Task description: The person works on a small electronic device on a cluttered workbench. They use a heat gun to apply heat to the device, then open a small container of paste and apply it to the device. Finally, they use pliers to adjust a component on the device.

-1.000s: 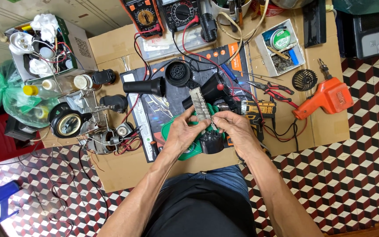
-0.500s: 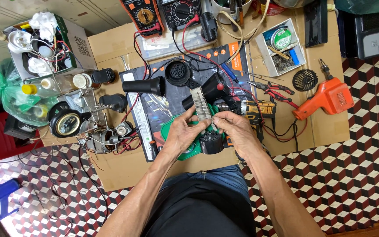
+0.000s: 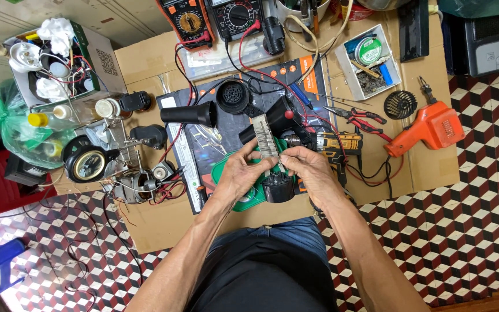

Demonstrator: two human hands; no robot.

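Both my hands meet over the middle of a cardboard-covered bench (image 3: 157, 58). My left hand (image 3: 239, 173) grips the lower end of a grey coiled heating element (image 3: 264, 136) that stands tilted up and away from me. My right hand (image 3: 307, 167) pinches the same element at its base, fingers closed around it. Under my hands lie a green round part (image 3: 226, 173) and a black block (image 3: 278, 189). A black hair dryer body (image 3: 203, 111) with its round grille lies just beyond.
An orange soldering gun (image 3: 428, 128) lies at the right, a cordless drill (image 3: 333, 143) and red pliers (image 3: 356, 117) beside my right hand. Two multimeters (image 3: 215, 17) with red leads sit at the back. A small motor (image 3: 140, 184), magnifier (image 3: 86, 163) and parts box (image 3: 59, 58) crowd the left.
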